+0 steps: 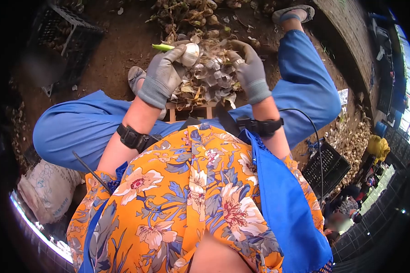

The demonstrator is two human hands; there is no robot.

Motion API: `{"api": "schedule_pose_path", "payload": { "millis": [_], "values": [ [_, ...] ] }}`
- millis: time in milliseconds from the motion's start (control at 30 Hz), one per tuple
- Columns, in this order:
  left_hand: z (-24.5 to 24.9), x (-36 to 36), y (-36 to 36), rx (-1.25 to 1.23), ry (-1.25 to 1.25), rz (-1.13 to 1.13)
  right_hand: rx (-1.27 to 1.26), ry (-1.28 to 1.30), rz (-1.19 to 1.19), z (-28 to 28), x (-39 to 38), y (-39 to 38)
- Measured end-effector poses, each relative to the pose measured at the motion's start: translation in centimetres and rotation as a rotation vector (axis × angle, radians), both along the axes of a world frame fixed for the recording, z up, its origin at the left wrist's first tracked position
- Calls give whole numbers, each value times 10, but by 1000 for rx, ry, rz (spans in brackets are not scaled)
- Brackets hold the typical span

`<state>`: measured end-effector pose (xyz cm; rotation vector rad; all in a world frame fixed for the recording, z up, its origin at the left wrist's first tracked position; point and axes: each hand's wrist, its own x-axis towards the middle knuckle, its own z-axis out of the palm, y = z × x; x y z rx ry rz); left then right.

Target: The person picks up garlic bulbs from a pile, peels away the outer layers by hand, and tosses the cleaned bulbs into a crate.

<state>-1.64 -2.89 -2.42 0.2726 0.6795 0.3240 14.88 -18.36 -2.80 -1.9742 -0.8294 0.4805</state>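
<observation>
Grey-gloved left hand | raised, gripping garlic bulb | right hand curled

Head-worn camera, steeply downward, close.

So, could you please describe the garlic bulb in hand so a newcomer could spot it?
Look at the heap of dry husks between the blue-trousered knees. At its upper left edge the grey-gloved left hand grips the garlic bulb. It is smooth, white and whole, with a green stem pointing left, unlike the papery scraps around it.
</observation>
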Motion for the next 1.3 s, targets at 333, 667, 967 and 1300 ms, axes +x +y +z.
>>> {"api": "schedule_pose_path", "payload": {
  "millis": [333,667,967,1300],
  "values": [
    [4,-4,-3,391,-115,23,-258,-73,52,4,-18,21],
    [33,4,-8,759,19,-121,304,1321,-137,32,-29,39],
    [-6,0,-2,625,220,-128,339,1618,-439,-58,37,63],
    [-11,1,5,554,267,-247,352,734,39,61,186,219]
  ]
}}
